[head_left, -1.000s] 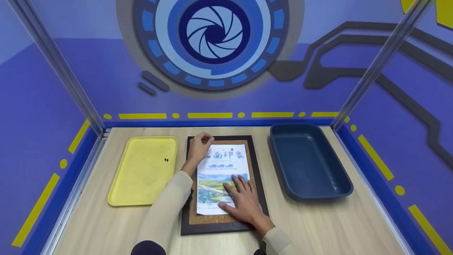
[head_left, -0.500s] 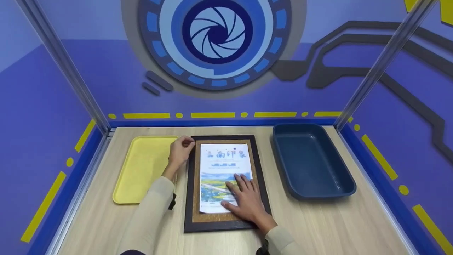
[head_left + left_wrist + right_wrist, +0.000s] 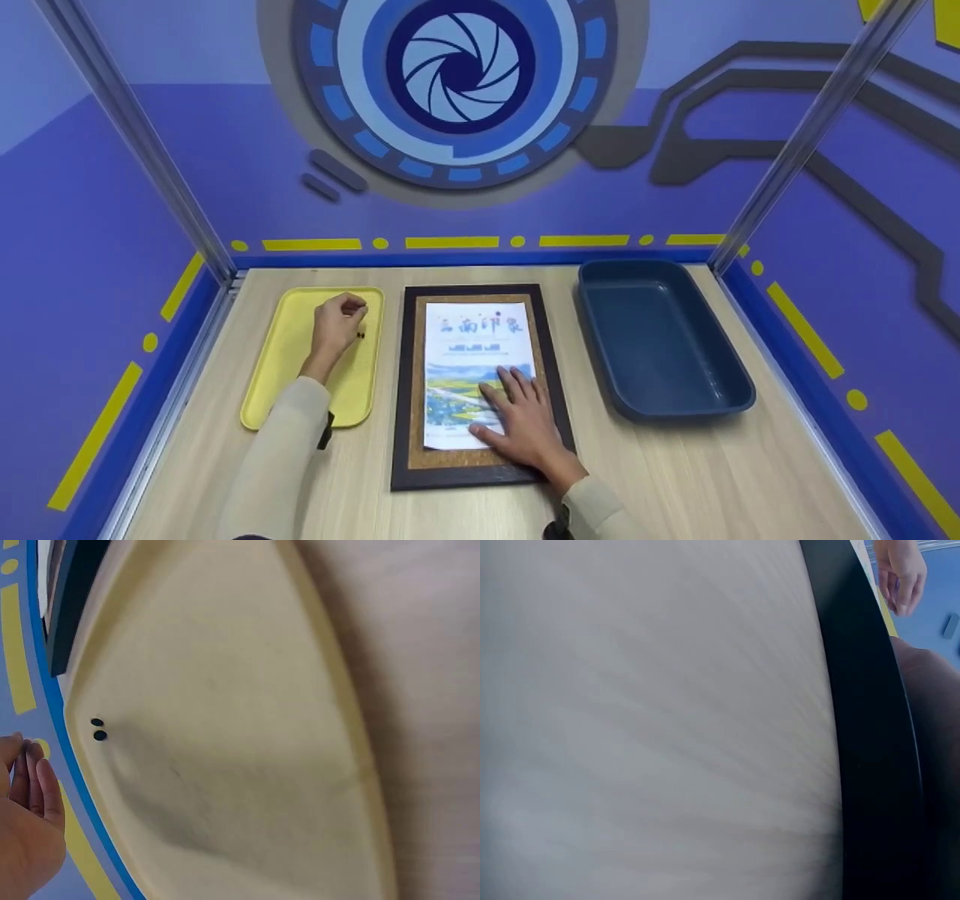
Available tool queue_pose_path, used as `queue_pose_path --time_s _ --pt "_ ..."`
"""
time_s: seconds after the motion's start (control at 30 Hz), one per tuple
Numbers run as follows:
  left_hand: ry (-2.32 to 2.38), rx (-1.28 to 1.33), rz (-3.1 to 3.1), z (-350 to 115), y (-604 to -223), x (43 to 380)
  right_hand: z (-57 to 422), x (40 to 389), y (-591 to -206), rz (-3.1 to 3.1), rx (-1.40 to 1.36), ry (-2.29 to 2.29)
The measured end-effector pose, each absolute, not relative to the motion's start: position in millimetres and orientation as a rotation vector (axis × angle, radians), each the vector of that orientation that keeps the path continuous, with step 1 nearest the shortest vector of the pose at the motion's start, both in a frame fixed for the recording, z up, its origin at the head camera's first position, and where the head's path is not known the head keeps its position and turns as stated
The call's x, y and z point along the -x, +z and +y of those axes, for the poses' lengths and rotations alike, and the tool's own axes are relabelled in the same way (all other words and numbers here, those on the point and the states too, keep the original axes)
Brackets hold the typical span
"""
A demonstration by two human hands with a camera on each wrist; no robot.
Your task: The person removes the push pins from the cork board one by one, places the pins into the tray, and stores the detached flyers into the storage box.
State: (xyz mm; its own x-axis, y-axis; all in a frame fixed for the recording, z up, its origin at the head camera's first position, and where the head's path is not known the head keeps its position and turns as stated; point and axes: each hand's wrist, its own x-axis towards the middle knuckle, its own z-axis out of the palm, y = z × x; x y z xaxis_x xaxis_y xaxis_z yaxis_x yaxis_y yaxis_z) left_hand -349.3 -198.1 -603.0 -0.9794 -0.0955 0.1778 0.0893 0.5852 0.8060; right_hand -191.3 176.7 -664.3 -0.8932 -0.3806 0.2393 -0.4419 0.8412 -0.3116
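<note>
My left hand (image 3: 335, 324) hovers over the right part of a yellow tray (image 3: 289, 367), with thumb and fingertips bent loosely toward each other; no object shows between them. Two small black round pieces (image 3: 98, 729), perhaps tacks, lie close together on the tray near its edge. In the middle of the table is a cork board (image 3: 442, 459) with a dark frame (image 3: 401, 420), and a printed landscape sheet (image 3: 465, 337) lies on the cork. Fingers spread, my right hand (image 3: 521, 424) rests flat on the sheet's lower right. The right wrist view shows mainly the table and frame edge.
A deep dark-blue bin (image 3: 660, 352) stands to the right of the board. Behind the table rises a blue-purple printed wall (image 3: 450, 217), with side panels and metal posts (image 3: 787, 142) at left and right.
My left hand has moved left from the sheet's upper left corner, past the frame edge, to above the yellow tray. The right hand stays on the sheet.
</note>
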Motion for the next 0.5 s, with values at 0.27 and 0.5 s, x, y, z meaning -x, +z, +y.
queue_pose_path --time_s 0.27,0.5 --pt "-1.289 -0.085 -2.663 -216.8 -618.5 342.2 177.2 192.2 -663.5 -2.838 -0.643 0.548" --pt "-1.285 -0.162 -2.720 -223.2 -633.2 335.5 176.4 190.7 -663.2 -2.837 -0.650 0.554"
